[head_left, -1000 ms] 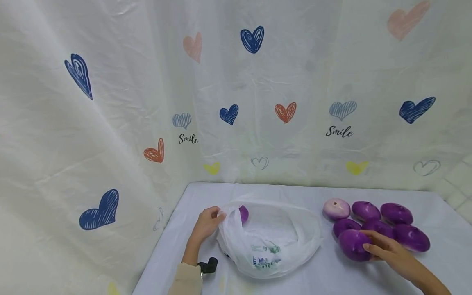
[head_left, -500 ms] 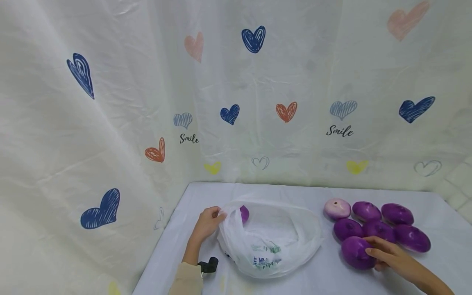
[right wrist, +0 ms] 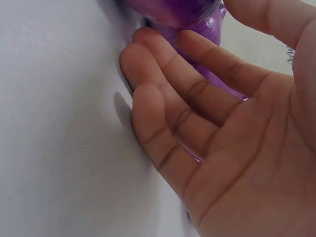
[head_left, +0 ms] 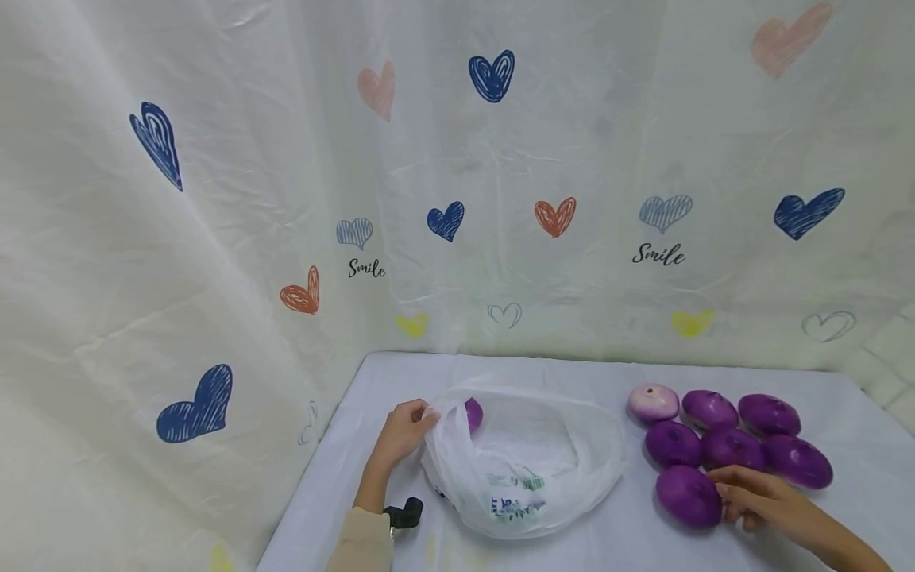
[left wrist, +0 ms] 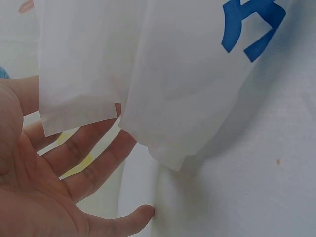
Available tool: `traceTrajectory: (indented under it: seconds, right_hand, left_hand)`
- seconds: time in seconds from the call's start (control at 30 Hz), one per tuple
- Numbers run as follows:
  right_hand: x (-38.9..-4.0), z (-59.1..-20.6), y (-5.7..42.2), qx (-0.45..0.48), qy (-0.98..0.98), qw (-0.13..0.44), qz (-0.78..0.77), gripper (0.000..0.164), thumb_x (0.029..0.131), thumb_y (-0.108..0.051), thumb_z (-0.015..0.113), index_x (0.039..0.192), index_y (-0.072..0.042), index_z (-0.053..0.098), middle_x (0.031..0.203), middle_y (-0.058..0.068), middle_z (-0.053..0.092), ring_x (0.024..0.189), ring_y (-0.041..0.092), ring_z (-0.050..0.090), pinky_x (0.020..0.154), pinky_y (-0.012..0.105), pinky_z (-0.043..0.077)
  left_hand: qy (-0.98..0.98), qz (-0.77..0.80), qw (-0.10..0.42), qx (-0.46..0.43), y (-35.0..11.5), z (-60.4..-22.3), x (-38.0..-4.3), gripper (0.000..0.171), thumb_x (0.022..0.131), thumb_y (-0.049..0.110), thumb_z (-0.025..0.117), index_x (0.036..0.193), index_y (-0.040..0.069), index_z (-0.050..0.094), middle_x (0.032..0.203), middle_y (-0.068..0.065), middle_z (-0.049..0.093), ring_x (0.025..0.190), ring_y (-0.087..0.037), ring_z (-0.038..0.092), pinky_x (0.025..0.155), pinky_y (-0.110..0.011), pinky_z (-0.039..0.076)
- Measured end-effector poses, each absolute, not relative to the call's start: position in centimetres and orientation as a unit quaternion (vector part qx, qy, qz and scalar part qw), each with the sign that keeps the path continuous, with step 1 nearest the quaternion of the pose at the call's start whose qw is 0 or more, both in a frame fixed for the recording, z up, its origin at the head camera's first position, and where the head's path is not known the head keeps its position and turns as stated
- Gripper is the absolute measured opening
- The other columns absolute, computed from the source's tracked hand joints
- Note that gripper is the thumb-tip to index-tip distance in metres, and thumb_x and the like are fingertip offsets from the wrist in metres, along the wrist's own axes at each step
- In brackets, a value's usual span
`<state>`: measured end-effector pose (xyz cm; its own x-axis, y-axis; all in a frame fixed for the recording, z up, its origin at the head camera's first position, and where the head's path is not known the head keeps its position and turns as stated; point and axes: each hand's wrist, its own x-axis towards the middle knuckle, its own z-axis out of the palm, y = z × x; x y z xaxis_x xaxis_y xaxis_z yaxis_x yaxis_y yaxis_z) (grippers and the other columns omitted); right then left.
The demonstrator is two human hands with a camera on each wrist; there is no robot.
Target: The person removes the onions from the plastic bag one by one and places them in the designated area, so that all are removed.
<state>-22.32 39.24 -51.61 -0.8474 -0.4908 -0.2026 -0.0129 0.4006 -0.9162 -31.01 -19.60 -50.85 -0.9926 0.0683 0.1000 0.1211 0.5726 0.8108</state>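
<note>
In the head view, my left hand (head_left: 403, 433) pinches the left edge of a white plastic bag (head_left: 529, 496) whose mouth faces up, wide. Through it shows part of a purple onion (head_left: 473, 415). The left wrist view has the bag's plastic (left wrist: 173, 84) hanging between thumb and fingers, the thumb partly covered. My right hand (head_left: 761, 500) is beside the nearest purple onion (head_left: 689, 496), its fingertips right at that onion's right side. Seen from the right wrist, the fingers (right wrist: 148, 111) are loosely bent, the palm bare, and the onion (right wrist: 173, 10) lies beyond the fingertips.
Behind the nearest onion several more purple onions (head_left: 732, 449) sit close together on the white-covered table (head_left: 586, 548), along with a paler one (head_left: 654, 403). A white curtain (head_left: 608, 143) printed with hearts stands along the back and left. A black wrist device (head_left: 404, 514) is at my left sleeve.
My right hand has lowered the purple onion toward me onto the table, in front of the group, and loosened its grip. The left hand and bag have stayed put.
</note>
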Motion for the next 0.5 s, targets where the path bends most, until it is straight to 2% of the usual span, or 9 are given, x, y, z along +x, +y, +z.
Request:
traceTrajectory:
  seconds: [0.03, 0.1, 0.33, 0.4, 0.5]
  right_hand:
    - [-22.38, -51.69, 39.29, -0.160, 0.801, 0.231, -0.529, 0.040, 0.112, -0.014, 0.035, 0.121, -0.040, 0.064, 0.097, -0.005, 0.068, 0.083, 0.014, 0.065, 0.071, 0.027, 0.056]
    - [-22.49, -51.83, 39.38, -0.177, 0.794, 0.232, -0.534, 0.047, 0.112, -0.013, 0.033, 0.119, -0.049, 0.062, 0.099, -0.007, 0.068, 0.084, 0.014, 0.066, 0.071, 0.027, 0.055]
    - [-22.83, -51.85, 39.35, -0.228, 0.784, 0.219, -0.535, 0.052, 0.110, -0.006, 0.032, 0.124, -0.048, 0.060, 0.102, -0.010, 0.070, 0.085, 0.015, 0.066, 0.068, 0.027, 0.054]
    - [-22.82, -51.68, 39.27, -0.234, 0.791, 0.206, -0.526, 0.048, 0.110, -0.005, 0.033, 0.126, -0.042, 0.060, 0.100, -0.008, 0.070, 0.083, 0.016, 0.066, 0.067, 0.028, 0.053]
    - [-22.64, -51.07, 38.90, -0.219, 0.826, 0.165, -0.492, 0.031, 0.109, -0.007, 0.038, 0.129, -0.017, 0.060, 0.097, -0.007, 0.070, 0.080, 0.018, 0.065, 0.065, 0.029, 0.053]
  left_hand:
    - [-0.886, -0.459, 0.030, -0.053, -19.59, -50.86, -31.02, 0.017, 0.099, 0.026, 0.067, 0.097, 0.010, 0.070, 0.093, -0.006, 0.070, 0.081, -0.018, 0.056, 0.070, -0.033, 0.045]
    - [-0.887, -0.458, 0.033, -0.054, -19.59, -50.88, -31.06, 0.016, 0.099, 0.026, 0.067, 0.096, 0.010, 0.069, 0.089, -0.005, 0.069, 0.079, -0.018, 0.055, 0.069, -0.032, 0.044]
    - [-0.888, -0.456, 0.035, -0.051, -19.50, -50.98, -31.16, 0.017, 0.098, 0.027, 0.068, 0.094, 0.010, 0.069, 0.084, -0.003, 0.066, 0.076, -0.016, 0.053, 0.066, -0.031, 0.043]
    - [-0.887, -0.457, 0.035, -0.054, -19.54, -50.99, -31.20, 0.017, 0.098, 0.027, 0.068, 0.094, 0.010, 0.069, 0.083, -0.003, 0.066, 0.076, -0.016, 0.053, 0.066, -0.031, 0.043]
    - [-0.887, -0.459, 0.032, -0.051, -19.55, -50.95, -31.17, 0.016, 0.098, 0.027, 0.068, 0.094, 0.011, 0.069, 0.084, -0.002, 0.066, 0.076, -0.017, 0.053, 0.067, -0.032, 0.043]
